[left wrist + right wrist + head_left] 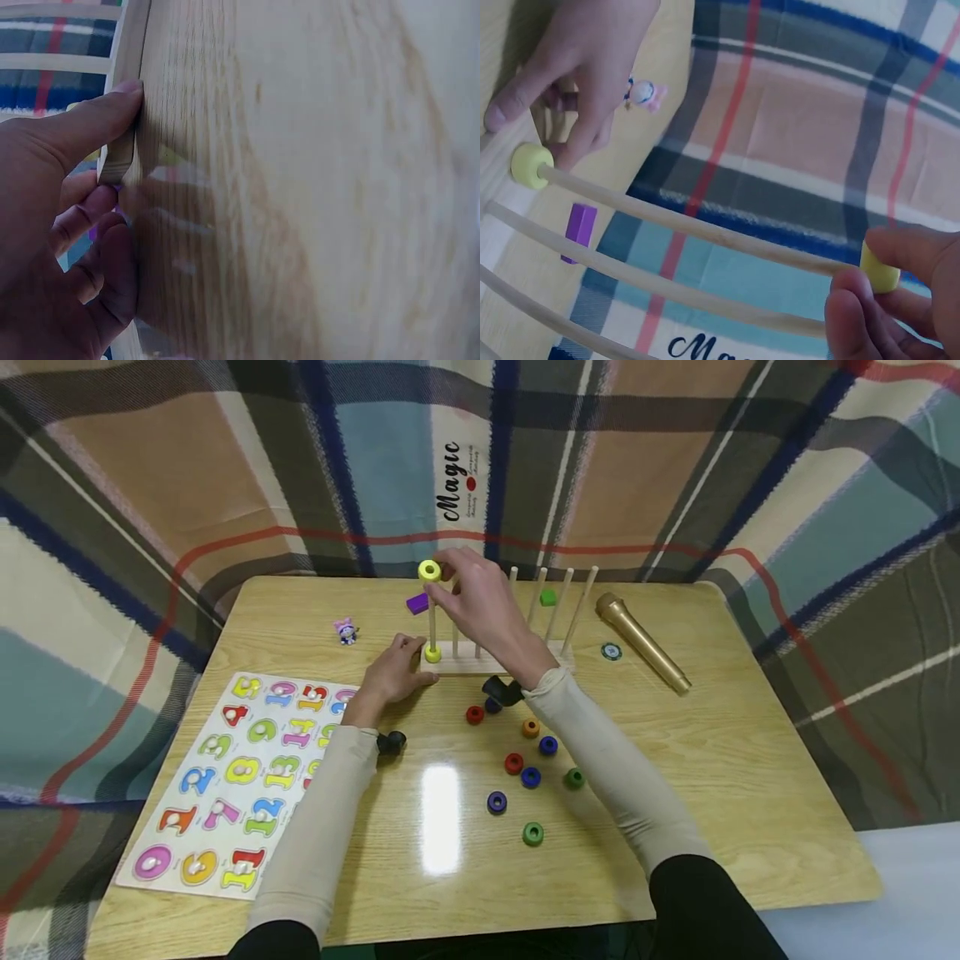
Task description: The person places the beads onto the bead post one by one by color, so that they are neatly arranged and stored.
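A wooden peg stand (480, 662) with several upright pegs is at the back of the table. My right hand (480, 597) pinches a yellow ring (880, 268) at the top of the leftmost peg (697, 229). Whether the peg's tip has entered the ring's hole I cannot tell. Another yellow ring (532, 166) sits at the bottom of that same peg. My left hand (393, 672) grips the left end of the stand's base (118, 159), thumb on the front side and fingers behind.
Loose red, blue, green and orange rings, among them a green ring (533, 834), lie before the stand. A number puzzle board (217, 777) is at left, a gold microphone (643, 643) at right. A purple block (417, 603) and small figurine (346, 631) lie behind.
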Available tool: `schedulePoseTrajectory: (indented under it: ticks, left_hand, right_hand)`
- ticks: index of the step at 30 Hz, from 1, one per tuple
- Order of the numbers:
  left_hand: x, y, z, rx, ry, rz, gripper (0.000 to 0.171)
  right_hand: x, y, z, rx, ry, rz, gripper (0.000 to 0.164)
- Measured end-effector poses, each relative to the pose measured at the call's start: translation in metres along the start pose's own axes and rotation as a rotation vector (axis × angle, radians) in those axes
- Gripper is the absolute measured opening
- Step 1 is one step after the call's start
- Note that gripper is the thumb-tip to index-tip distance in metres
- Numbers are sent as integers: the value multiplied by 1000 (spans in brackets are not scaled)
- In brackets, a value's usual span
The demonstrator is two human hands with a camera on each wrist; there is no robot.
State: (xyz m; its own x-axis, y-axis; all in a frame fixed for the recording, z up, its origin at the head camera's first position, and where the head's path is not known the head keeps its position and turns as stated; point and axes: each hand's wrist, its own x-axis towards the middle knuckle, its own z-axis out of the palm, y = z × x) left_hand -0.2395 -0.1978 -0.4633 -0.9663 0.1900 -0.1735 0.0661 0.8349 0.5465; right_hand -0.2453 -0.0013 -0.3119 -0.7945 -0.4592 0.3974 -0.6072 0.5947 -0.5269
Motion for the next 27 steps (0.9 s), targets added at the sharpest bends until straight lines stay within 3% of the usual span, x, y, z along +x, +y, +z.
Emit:
schedulePoseTrajectory:
  ticks: [10,20,27]
  left_hand:
    - [1,-3,2,-6,1,-16,82]
    - [2,-4,1,-11,6,-14,82]
    - [1,-3,1,-6,8,-16,82]
  right_hand:
    - [11,-1,5,-92,17,33,39]
    - [16,-2,7,-110,-117,152,45]
    - [-1,5,8,-57,-86,110,57]
